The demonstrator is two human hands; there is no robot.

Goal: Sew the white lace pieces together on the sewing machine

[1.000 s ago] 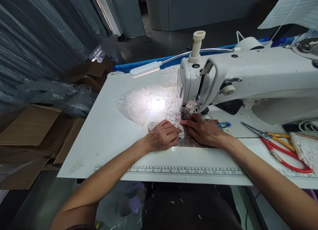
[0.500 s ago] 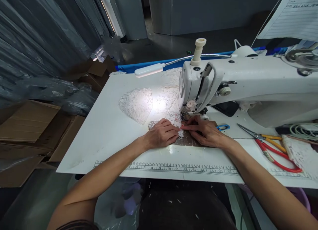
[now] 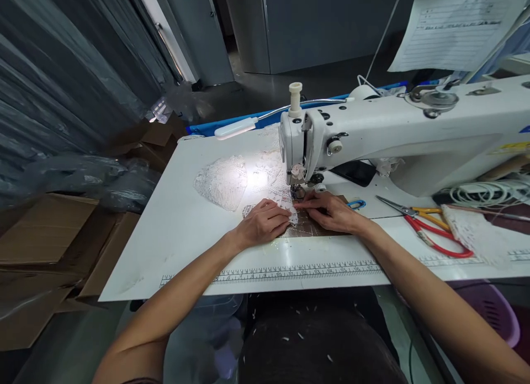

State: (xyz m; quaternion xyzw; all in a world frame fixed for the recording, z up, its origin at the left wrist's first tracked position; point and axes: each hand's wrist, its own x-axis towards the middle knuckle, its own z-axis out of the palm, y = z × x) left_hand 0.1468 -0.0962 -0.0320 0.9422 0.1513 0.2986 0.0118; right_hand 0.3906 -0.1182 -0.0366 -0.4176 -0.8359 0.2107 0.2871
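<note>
- The small piece of white patterned lace fabric [image 3: 290,210] lies flat at the centre of the frame, just in front of the needle area of the white industrial sewing machine [image 3: 372,135] — it sits between the two hands, its far end running up under the machine head.
- Its long axis seems to run from the near edge of the worktop up toward the needle, away from the person; the folds are too small to read exactly.
- The left hand [image 3: 260,225] rests palm down just left of the lace, fingers stretched flat and together, their tips on the fabric's left edge — pressing, not gripping.
- The right hand [image 3: 331,212] lies just right of it, fingers extended toward the upper left with the tips touching the lace close below the presser foot; it too is flat and holds nothing closed. It is the hand nearer the needle.
- Under both hands a brown patterned patch [image 3: 308,226] covers the white worktop [image 3: 174,235], touching the lace.
- A larger white lace piece [image 3: 221,179] lies well apart to the upper left, lit by the slim white gooseneck lamp [image 3: 232,130].
- Right of the right hand: small blue thread snips [image 3: 356,204] near, red-and-yellow-handled scissors [image 3: 430,232] farther right.
- A printed ruler strip [image 3: 290,272] runs along the near edge of the worktop.
</note>
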